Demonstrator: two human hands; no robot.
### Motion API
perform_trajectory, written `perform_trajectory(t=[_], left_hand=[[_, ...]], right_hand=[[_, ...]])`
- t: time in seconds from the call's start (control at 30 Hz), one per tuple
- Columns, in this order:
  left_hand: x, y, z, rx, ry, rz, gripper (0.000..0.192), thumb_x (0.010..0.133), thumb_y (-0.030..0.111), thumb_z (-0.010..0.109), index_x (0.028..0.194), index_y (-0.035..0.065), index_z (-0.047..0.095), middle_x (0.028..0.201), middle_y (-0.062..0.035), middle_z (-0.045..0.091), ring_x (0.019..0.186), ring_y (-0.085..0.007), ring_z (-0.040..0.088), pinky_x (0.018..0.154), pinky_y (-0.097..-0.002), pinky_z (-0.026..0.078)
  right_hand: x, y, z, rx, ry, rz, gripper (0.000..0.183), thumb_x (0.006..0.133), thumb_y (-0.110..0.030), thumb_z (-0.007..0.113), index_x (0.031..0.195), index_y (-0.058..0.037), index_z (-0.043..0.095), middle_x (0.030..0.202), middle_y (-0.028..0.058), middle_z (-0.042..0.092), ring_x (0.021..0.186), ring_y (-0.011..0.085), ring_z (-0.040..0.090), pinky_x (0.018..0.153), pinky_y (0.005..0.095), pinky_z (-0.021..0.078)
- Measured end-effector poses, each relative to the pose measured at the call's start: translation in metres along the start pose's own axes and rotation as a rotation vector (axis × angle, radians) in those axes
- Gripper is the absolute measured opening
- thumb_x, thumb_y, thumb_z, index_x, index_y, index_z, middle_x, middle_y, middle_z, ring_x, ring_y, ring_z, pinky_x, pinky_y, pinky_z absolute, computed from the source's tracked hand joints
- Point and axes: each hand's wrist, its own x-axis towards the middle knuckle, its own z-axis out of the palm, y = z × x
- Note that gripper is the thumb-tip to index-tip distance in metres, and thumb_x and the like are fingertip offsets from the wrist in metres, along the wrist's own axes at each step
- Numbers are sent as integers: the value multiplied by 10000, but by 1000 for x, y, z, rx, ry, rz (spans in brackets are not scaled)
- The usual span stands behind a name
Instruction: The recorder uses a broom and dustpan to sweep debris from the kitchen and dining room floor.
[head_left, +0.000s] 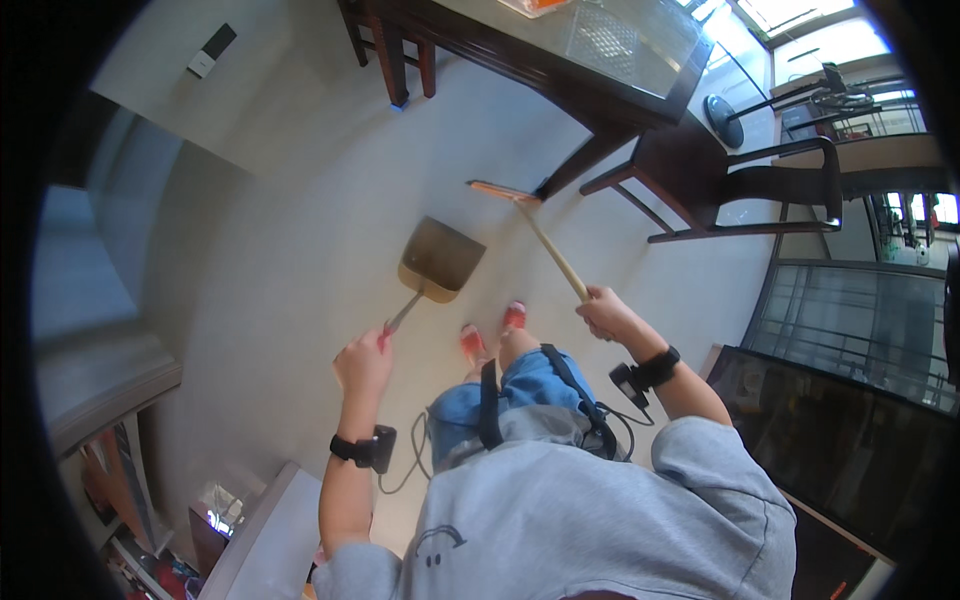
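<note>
My left hand (364, 364) is closed around the handle of a long-handled dustpan (442, 255), whose brown pan is ahead of my feet with its wide mouth facing away from me. In my right hand (611, 311) is the pale pole of a broom (551, 251). Its narrow orange head (502, 192) is on the floor beside the foot of a dark table leg (570, 165). The broom head and the dustpan are apart, with the head farther out and to the right. My fingers hide the upper ends of both handles.
A dark wooden table (525, 56) stands ahead, with a stool (390, 60) at its left and an armchair (697, 180) at its right. A stand with a round base (724, 120) is behind the chair. Dark glossy furniture (795, 435) lines my right; a white ledge (259, 532) is at lower left.
</note>
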Motion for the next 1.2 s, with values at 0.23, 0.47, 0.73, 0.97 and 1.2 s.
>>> perform_trajectory(t=[0.23, 0.47, 0.73, 0.97, 1.2], left_hand=[[52, -11, -15, 22, 20, -115, 140, 710, 262, 581, 755, 136, 624, 594, -97, 580, 556, -279, 570, 512, -367, 454], [140, -23, -26, 40, -13, -123, 145, 709, 272, 584, 747, 138, 623, 586, -100, 578, 537, -281, 567, 496, -364, 454], [219, -44, -34, 86, -77, -100, 101, 708, 229, 582, 734, 134, 607, 632, -62, 577, 561, -251, 564, 514, -344, 455], [266, -58, -35, 91, -112, -105, 78, 695, 206, 588, 723, 134, 600, 623, -50, 573, 545, -237, 561, 498, -335, 449], [279, -51, -28, 160, -99, -48, 74, 684, 192, 588, 693, 119, 579, 595, -59, 562, 493, -243, 549, 456, -323, 445]], right_hand=[[95, -71, 27, 130, 174, -77, 165, 693, -75, 488, 838, -3, 461, 518, 34, 413, 366, 133, 411, 300, 265, 296], [219, -130, 16, 144, 416, -65, 102, 690, -65, 497, 780, -37, 457, 488, 41, 395, 334, 114, 363, 282, 240, 269], [363, -125, -50, 350, 431, 59, 153, 713, -64, 457, 855, -9, 435, 538, 101, 462, 376, 158, 441, 299, 273, 313], [410, -120, -63, 629, 367, 148, 100, 700, -42, 456, 619, -60, 400, 459, 56, 388, 301, 112, 310, 308, 240, 267], [383, -100, -21, 388, 216, 181, 84, 692, -74, 477, 690, -10, 423, 544, 79, 421, 426, 143, 432, 330, 269, 343]])
